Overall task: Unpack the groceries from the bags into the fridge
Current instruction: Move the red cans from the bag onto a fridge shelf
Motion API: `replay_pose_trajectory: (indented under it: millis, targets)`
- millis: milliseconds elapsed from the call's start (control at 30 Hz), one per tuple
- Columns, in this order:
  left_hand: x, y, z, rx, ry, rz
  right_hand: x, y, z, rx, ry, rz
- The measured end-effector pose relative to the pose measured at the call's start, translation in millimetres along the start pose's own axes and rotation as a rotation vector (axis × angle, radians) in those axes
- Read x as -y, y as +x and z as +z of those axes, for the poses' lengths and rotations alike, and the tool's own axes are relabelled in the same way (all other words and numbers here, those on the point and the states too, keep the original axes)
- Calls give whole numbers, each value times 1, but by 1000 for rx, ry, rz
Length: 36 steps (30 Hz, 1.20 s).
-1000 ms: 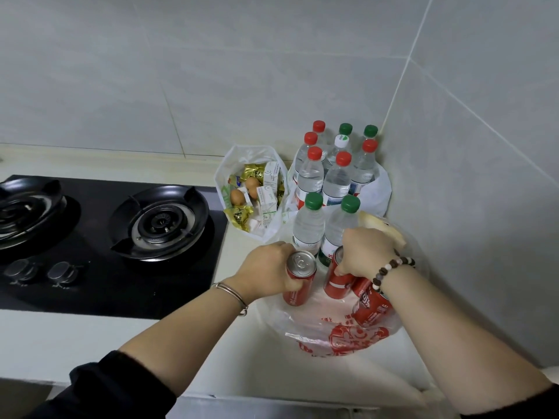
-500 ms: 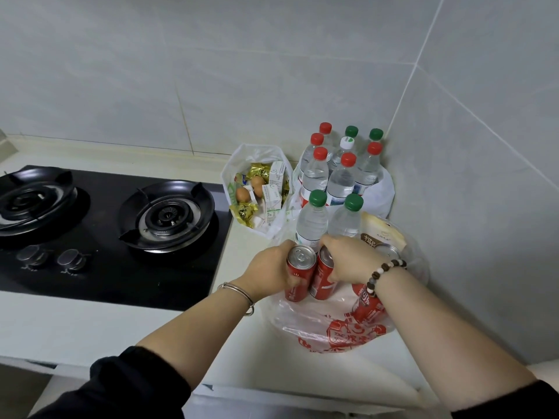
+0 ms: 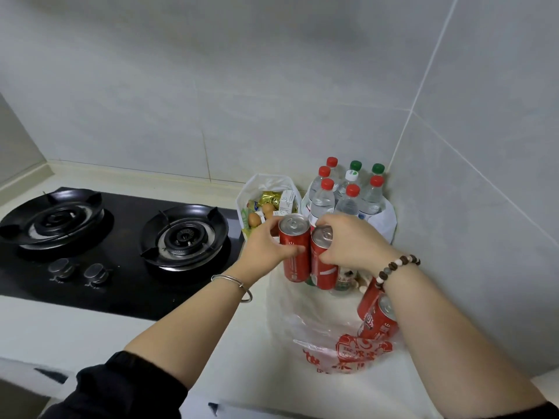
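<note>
Slim red aluminium drink cans [image 3: 294, 249], two of them upright and touching side to side, are held at the open mouth of a clear plastic bag with red print [image 3: 317, 343] along the right edge of the pale kitchen countertop [image 3: 60, 328]. The left hand [image 3: 263, 249] wraps fingers and thumb round the middle of one can. The right hand [image 3: 354, 246] curls over the top and shoulder of the other, a higher and probably weaker hold.

Below the right wrist, two more red cans [image 3: 378, 319] lie tilted inside the bag, close to the side wall. Behind, near the counter's back edge, a small white bag of eggs and packets [image 3: 266, 179] stands open beside a cluster of clear water bottles with red and green caps [image 3: 348, 204] packed into the back right corner. A black glass gas hob [image 3: 121, 267] fills the counter's left side.

The fridge is not in view, so a carry lies ahead. The likeliest mishap is the right-hand can slipping from its high grip and dropping onto the cans below or the eggs. The thin bag could also snag on a can and drag, sending the tilted cans rolling toward the counter's front edge.
</note>
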<state>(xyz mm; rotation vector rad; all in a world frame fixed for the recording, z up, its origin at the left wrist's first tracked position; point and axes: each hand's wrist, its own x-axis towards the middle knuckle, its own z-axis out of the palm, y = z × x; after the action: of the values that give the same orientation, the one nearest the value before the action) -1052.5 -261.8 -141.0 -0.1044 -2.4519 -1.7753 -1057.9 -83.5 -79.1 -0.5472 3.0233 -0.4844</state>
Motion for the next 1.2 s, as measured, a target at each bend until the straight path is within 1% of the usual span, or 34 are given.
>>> replay_pose_trajectory:
  millis: [133, 233, 300, 433, 500, 600, 733, 833, 1000, 1067, 1200]
  targets:
    - [-21, -11, -46, -110, -100, 6, 45, 7, -12, -146, 141, -30]
    - [-33, -30, -87, -187, -98, 24, 89, 10, -17, -196, 302, -52]
    - [-37, -49, -119, -241, -86, 17, 121, 10, -16, -190, 413, -74]
    - [-34, -100, -189, -375, -115, -16, 193, 13, 1, -105, 650, -160]
    - [-33, -133, -223, -443, -129, -24, 233, 9, 14, -26, 782, -229]
    - [-29, -189, -273, -559, -107, -62, 298, -2, 38, 109, 907, -349]
    - [-21, -272, -330, -764, -57, -122, 384, -25, 70, 298, 988, -529]
    - [-15, -336, -361, -915, -40, -170, 444, -48, 95, 485, 1052, -656]
    - [-17, -434, -390, -1178, -6, -271, 534, -93, 134, 745, 1096, -796]
    - [-23, -467, -394, -1289, 15, -292, 565, -115, 145, 839, 1105, -880]
    - [-34, -524, -393, -1515, 41, -332, 617, -159, 163, 1036, 1026, -1040]
